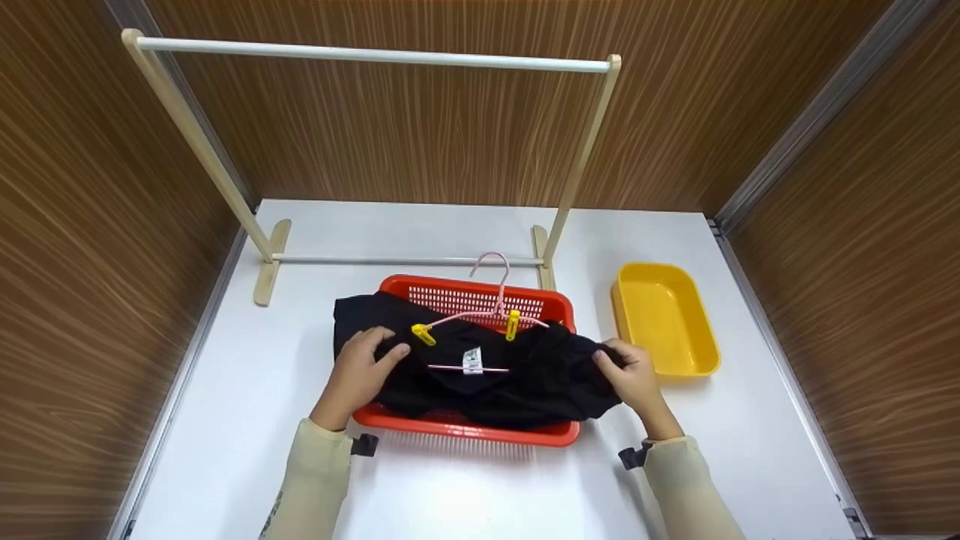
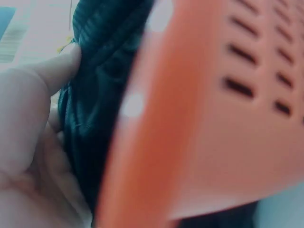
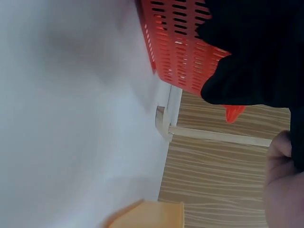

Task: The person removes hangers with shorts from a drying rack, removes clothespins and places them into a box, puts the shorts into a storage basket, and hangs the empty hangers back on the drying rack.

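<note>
A black garment (image 1: pixel 480 401) with a white neck label (image 1: pixel 472 361) lies across a red basket (image 1: pixel 465 430). Inside its neckline is a pink hanger (image 1: pixel 500 300), hook pointing up and away, with two yellow clips (image 1: pixel 512 325) on its arms. The left hand (image 1: pixel 360 375) pinches the garment's left part between thumb and fingers; the left wrist view shows this hand (image 2: pixel 42 123) beside the dark cloth (image 2: pixel 95 99). At the garment's right end, the right hand (image 1: pixel 634 379) grips the cloth, its thumb on top; part of that hand (image 3: pixel 285 185) shows in the right wrist view.
Behind the basket stands a rack with pale wooden legs and a white top bar (image 1: pixel 375 55); its lower bar (image 1: pixel 405 261) is near the table. A yellow tray (image 1: pixel 667 322) sits to the right on the white table (image 1: pixel 202 427). Wood-grain panels (image 1: pixel 405 135) enclose the back and sides.
</note>
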Available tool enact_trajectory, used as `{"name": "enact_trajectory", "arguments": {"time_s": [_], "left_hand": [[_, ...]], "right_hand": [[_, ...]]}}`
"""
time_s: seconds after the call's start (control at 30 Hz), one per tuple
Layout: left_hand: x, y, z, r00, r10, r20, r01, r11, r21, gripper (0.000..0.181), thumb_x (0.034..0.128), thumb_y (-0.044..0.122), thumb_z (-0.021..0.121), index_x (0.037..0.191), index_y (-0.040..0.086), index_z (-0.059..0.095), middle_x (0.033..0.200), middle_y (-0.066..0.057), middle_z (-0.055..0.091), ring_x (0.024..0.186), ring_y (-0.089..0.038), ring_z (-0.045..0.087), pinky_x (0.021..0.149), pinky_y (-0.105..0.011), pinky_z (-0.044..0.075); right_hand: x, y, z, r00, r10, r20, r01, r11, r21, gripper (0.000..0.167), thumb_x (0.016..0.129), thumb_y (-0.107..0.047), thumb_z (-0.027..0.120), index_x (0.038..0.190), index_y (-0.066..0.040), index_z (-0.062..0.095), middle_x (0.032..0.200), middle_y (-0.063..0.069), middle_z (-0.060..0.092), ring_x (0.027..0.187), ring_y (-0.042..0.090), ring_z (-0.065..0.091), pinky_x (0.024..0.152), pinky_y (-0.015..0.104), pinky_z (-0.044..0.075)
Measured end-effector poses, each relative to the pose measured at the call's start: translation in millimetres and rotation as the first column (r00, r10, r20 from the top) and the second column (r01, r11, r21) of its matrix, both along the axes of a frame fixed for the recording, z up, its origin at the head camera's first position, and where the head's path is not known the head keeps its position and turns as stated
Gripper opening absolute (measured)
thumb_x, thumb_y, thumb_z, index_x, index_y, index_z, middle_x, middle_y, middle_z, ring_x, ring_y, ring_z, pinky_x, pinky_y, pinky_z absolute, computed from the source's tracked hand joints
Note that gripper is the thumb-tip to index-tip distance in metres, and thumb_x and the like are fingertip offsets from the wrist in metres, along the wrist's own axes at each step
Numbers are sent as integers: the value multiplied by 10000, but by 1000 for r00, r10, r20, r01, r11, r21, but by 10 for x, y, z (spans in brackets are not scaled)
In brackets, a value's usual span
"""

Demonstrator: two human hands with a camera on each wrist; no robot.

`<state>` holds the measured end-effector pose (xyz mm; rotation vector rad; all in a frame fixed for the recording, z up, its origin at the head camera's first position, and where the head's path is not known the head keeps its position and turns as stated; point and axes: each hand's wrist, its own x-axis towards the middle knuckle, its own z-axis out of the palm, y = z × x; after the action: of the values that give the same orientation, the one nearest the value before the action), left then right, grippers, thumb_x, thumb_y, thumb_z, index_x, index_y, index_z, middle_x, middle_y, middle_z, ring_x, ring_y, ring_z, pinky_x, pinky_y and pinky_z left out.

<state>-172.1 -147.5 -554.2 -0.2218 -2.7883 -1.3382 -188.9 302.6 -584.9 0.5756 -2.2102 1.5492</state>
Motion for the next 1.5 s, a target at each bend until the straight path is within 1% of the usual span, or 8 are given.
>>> {"name": "enact_trajectory", "arguments": {"time_s": [0.1,0.17,0.3,0.47,0.67,0.77,0.97,1.5], "left_hand": [[-34,44,-40,998,29,-48,-28,1000,12,377,1007,361,685,1201,37,680,1209,-134,698,1137,-328,607,1021,-527,466],[-60,72,-60,995,50,-90,-48,999,20,356,1000,341,697,1174,30,688,1174,-128,711,1097,-328,612,999,-518,469],[-101,126,-76,983,90,-162,-85,996,40,319,985,307,722,1126,22,703,1124,-124,727,1036,-328,612,973,-507,458],[-129,171,-78,970,136,-203,-122,989,80,301,976,300,738,1117,35,712,1123,-108,731,1008,-304,589,945,-486,449],[-156,190,-93,954,162,-252,-151,987,63,341,980,346,728,1127,38,716,1115,-100,730,1006,-293,590,948,-484,448],[-160,194,-106,948,166,-272,-156,986,57,348,981,355,725,1123,37,719,1108,-102,732,1006,-297,598,955,-493,447],[-130,193,-160,944,148,-294,-153,988,9,338,995,339,707,1126,28,714,1096,-116,733,992,-314,608,962,-512,446],[22,169,-302,930,146,-337,-161,987,-17,306,976,300,737,1129,36,744,1069,-113,745,947,-309,623,901,-527,459]], "right_hand": [[-9,-24,74,994,-78,-74,89,984,152,116,862,96,713,888,-16,722,843,9,692,802,107,611,769,200,460],[9,-65,178,985,-124,-116,152,949,277,149,869,37,730,997,-38,731,939,44,696,900,184,617,855,277,451],[116,-209,433,987,-142,-80,162,893,419,389,885,-50,738,1263,-13,655,1156,147,675,1079,329,599,982,466,436],[170,-393,579,989,-139,50,111,921,373,420,932,-86,737,1327,0,624,1238,171,670,1144,339,612,1008,517,451],[-13,-464,386,976,-202,82,182,962,204,249,963,-67,713,1205,-9,709,1166,131,726,1115,303,654,1010,365,437],[-70,-497,266,968,-250,-36,252,945,211,208,959,-73,708,1160,-20,721,1103,127,740,1059,319,672,980,397,427],[-92,-561,46,907,-330,-262,393,887,244,196,923,-75,692,1115,-43,719,972,99,726,925,317,672,861,483,420],[34,-605,-128,889,-361,-283,430,869,242,185,899,-60,692,1081,-56,723,922,70,719,859,299,664,811,469,433]]}}
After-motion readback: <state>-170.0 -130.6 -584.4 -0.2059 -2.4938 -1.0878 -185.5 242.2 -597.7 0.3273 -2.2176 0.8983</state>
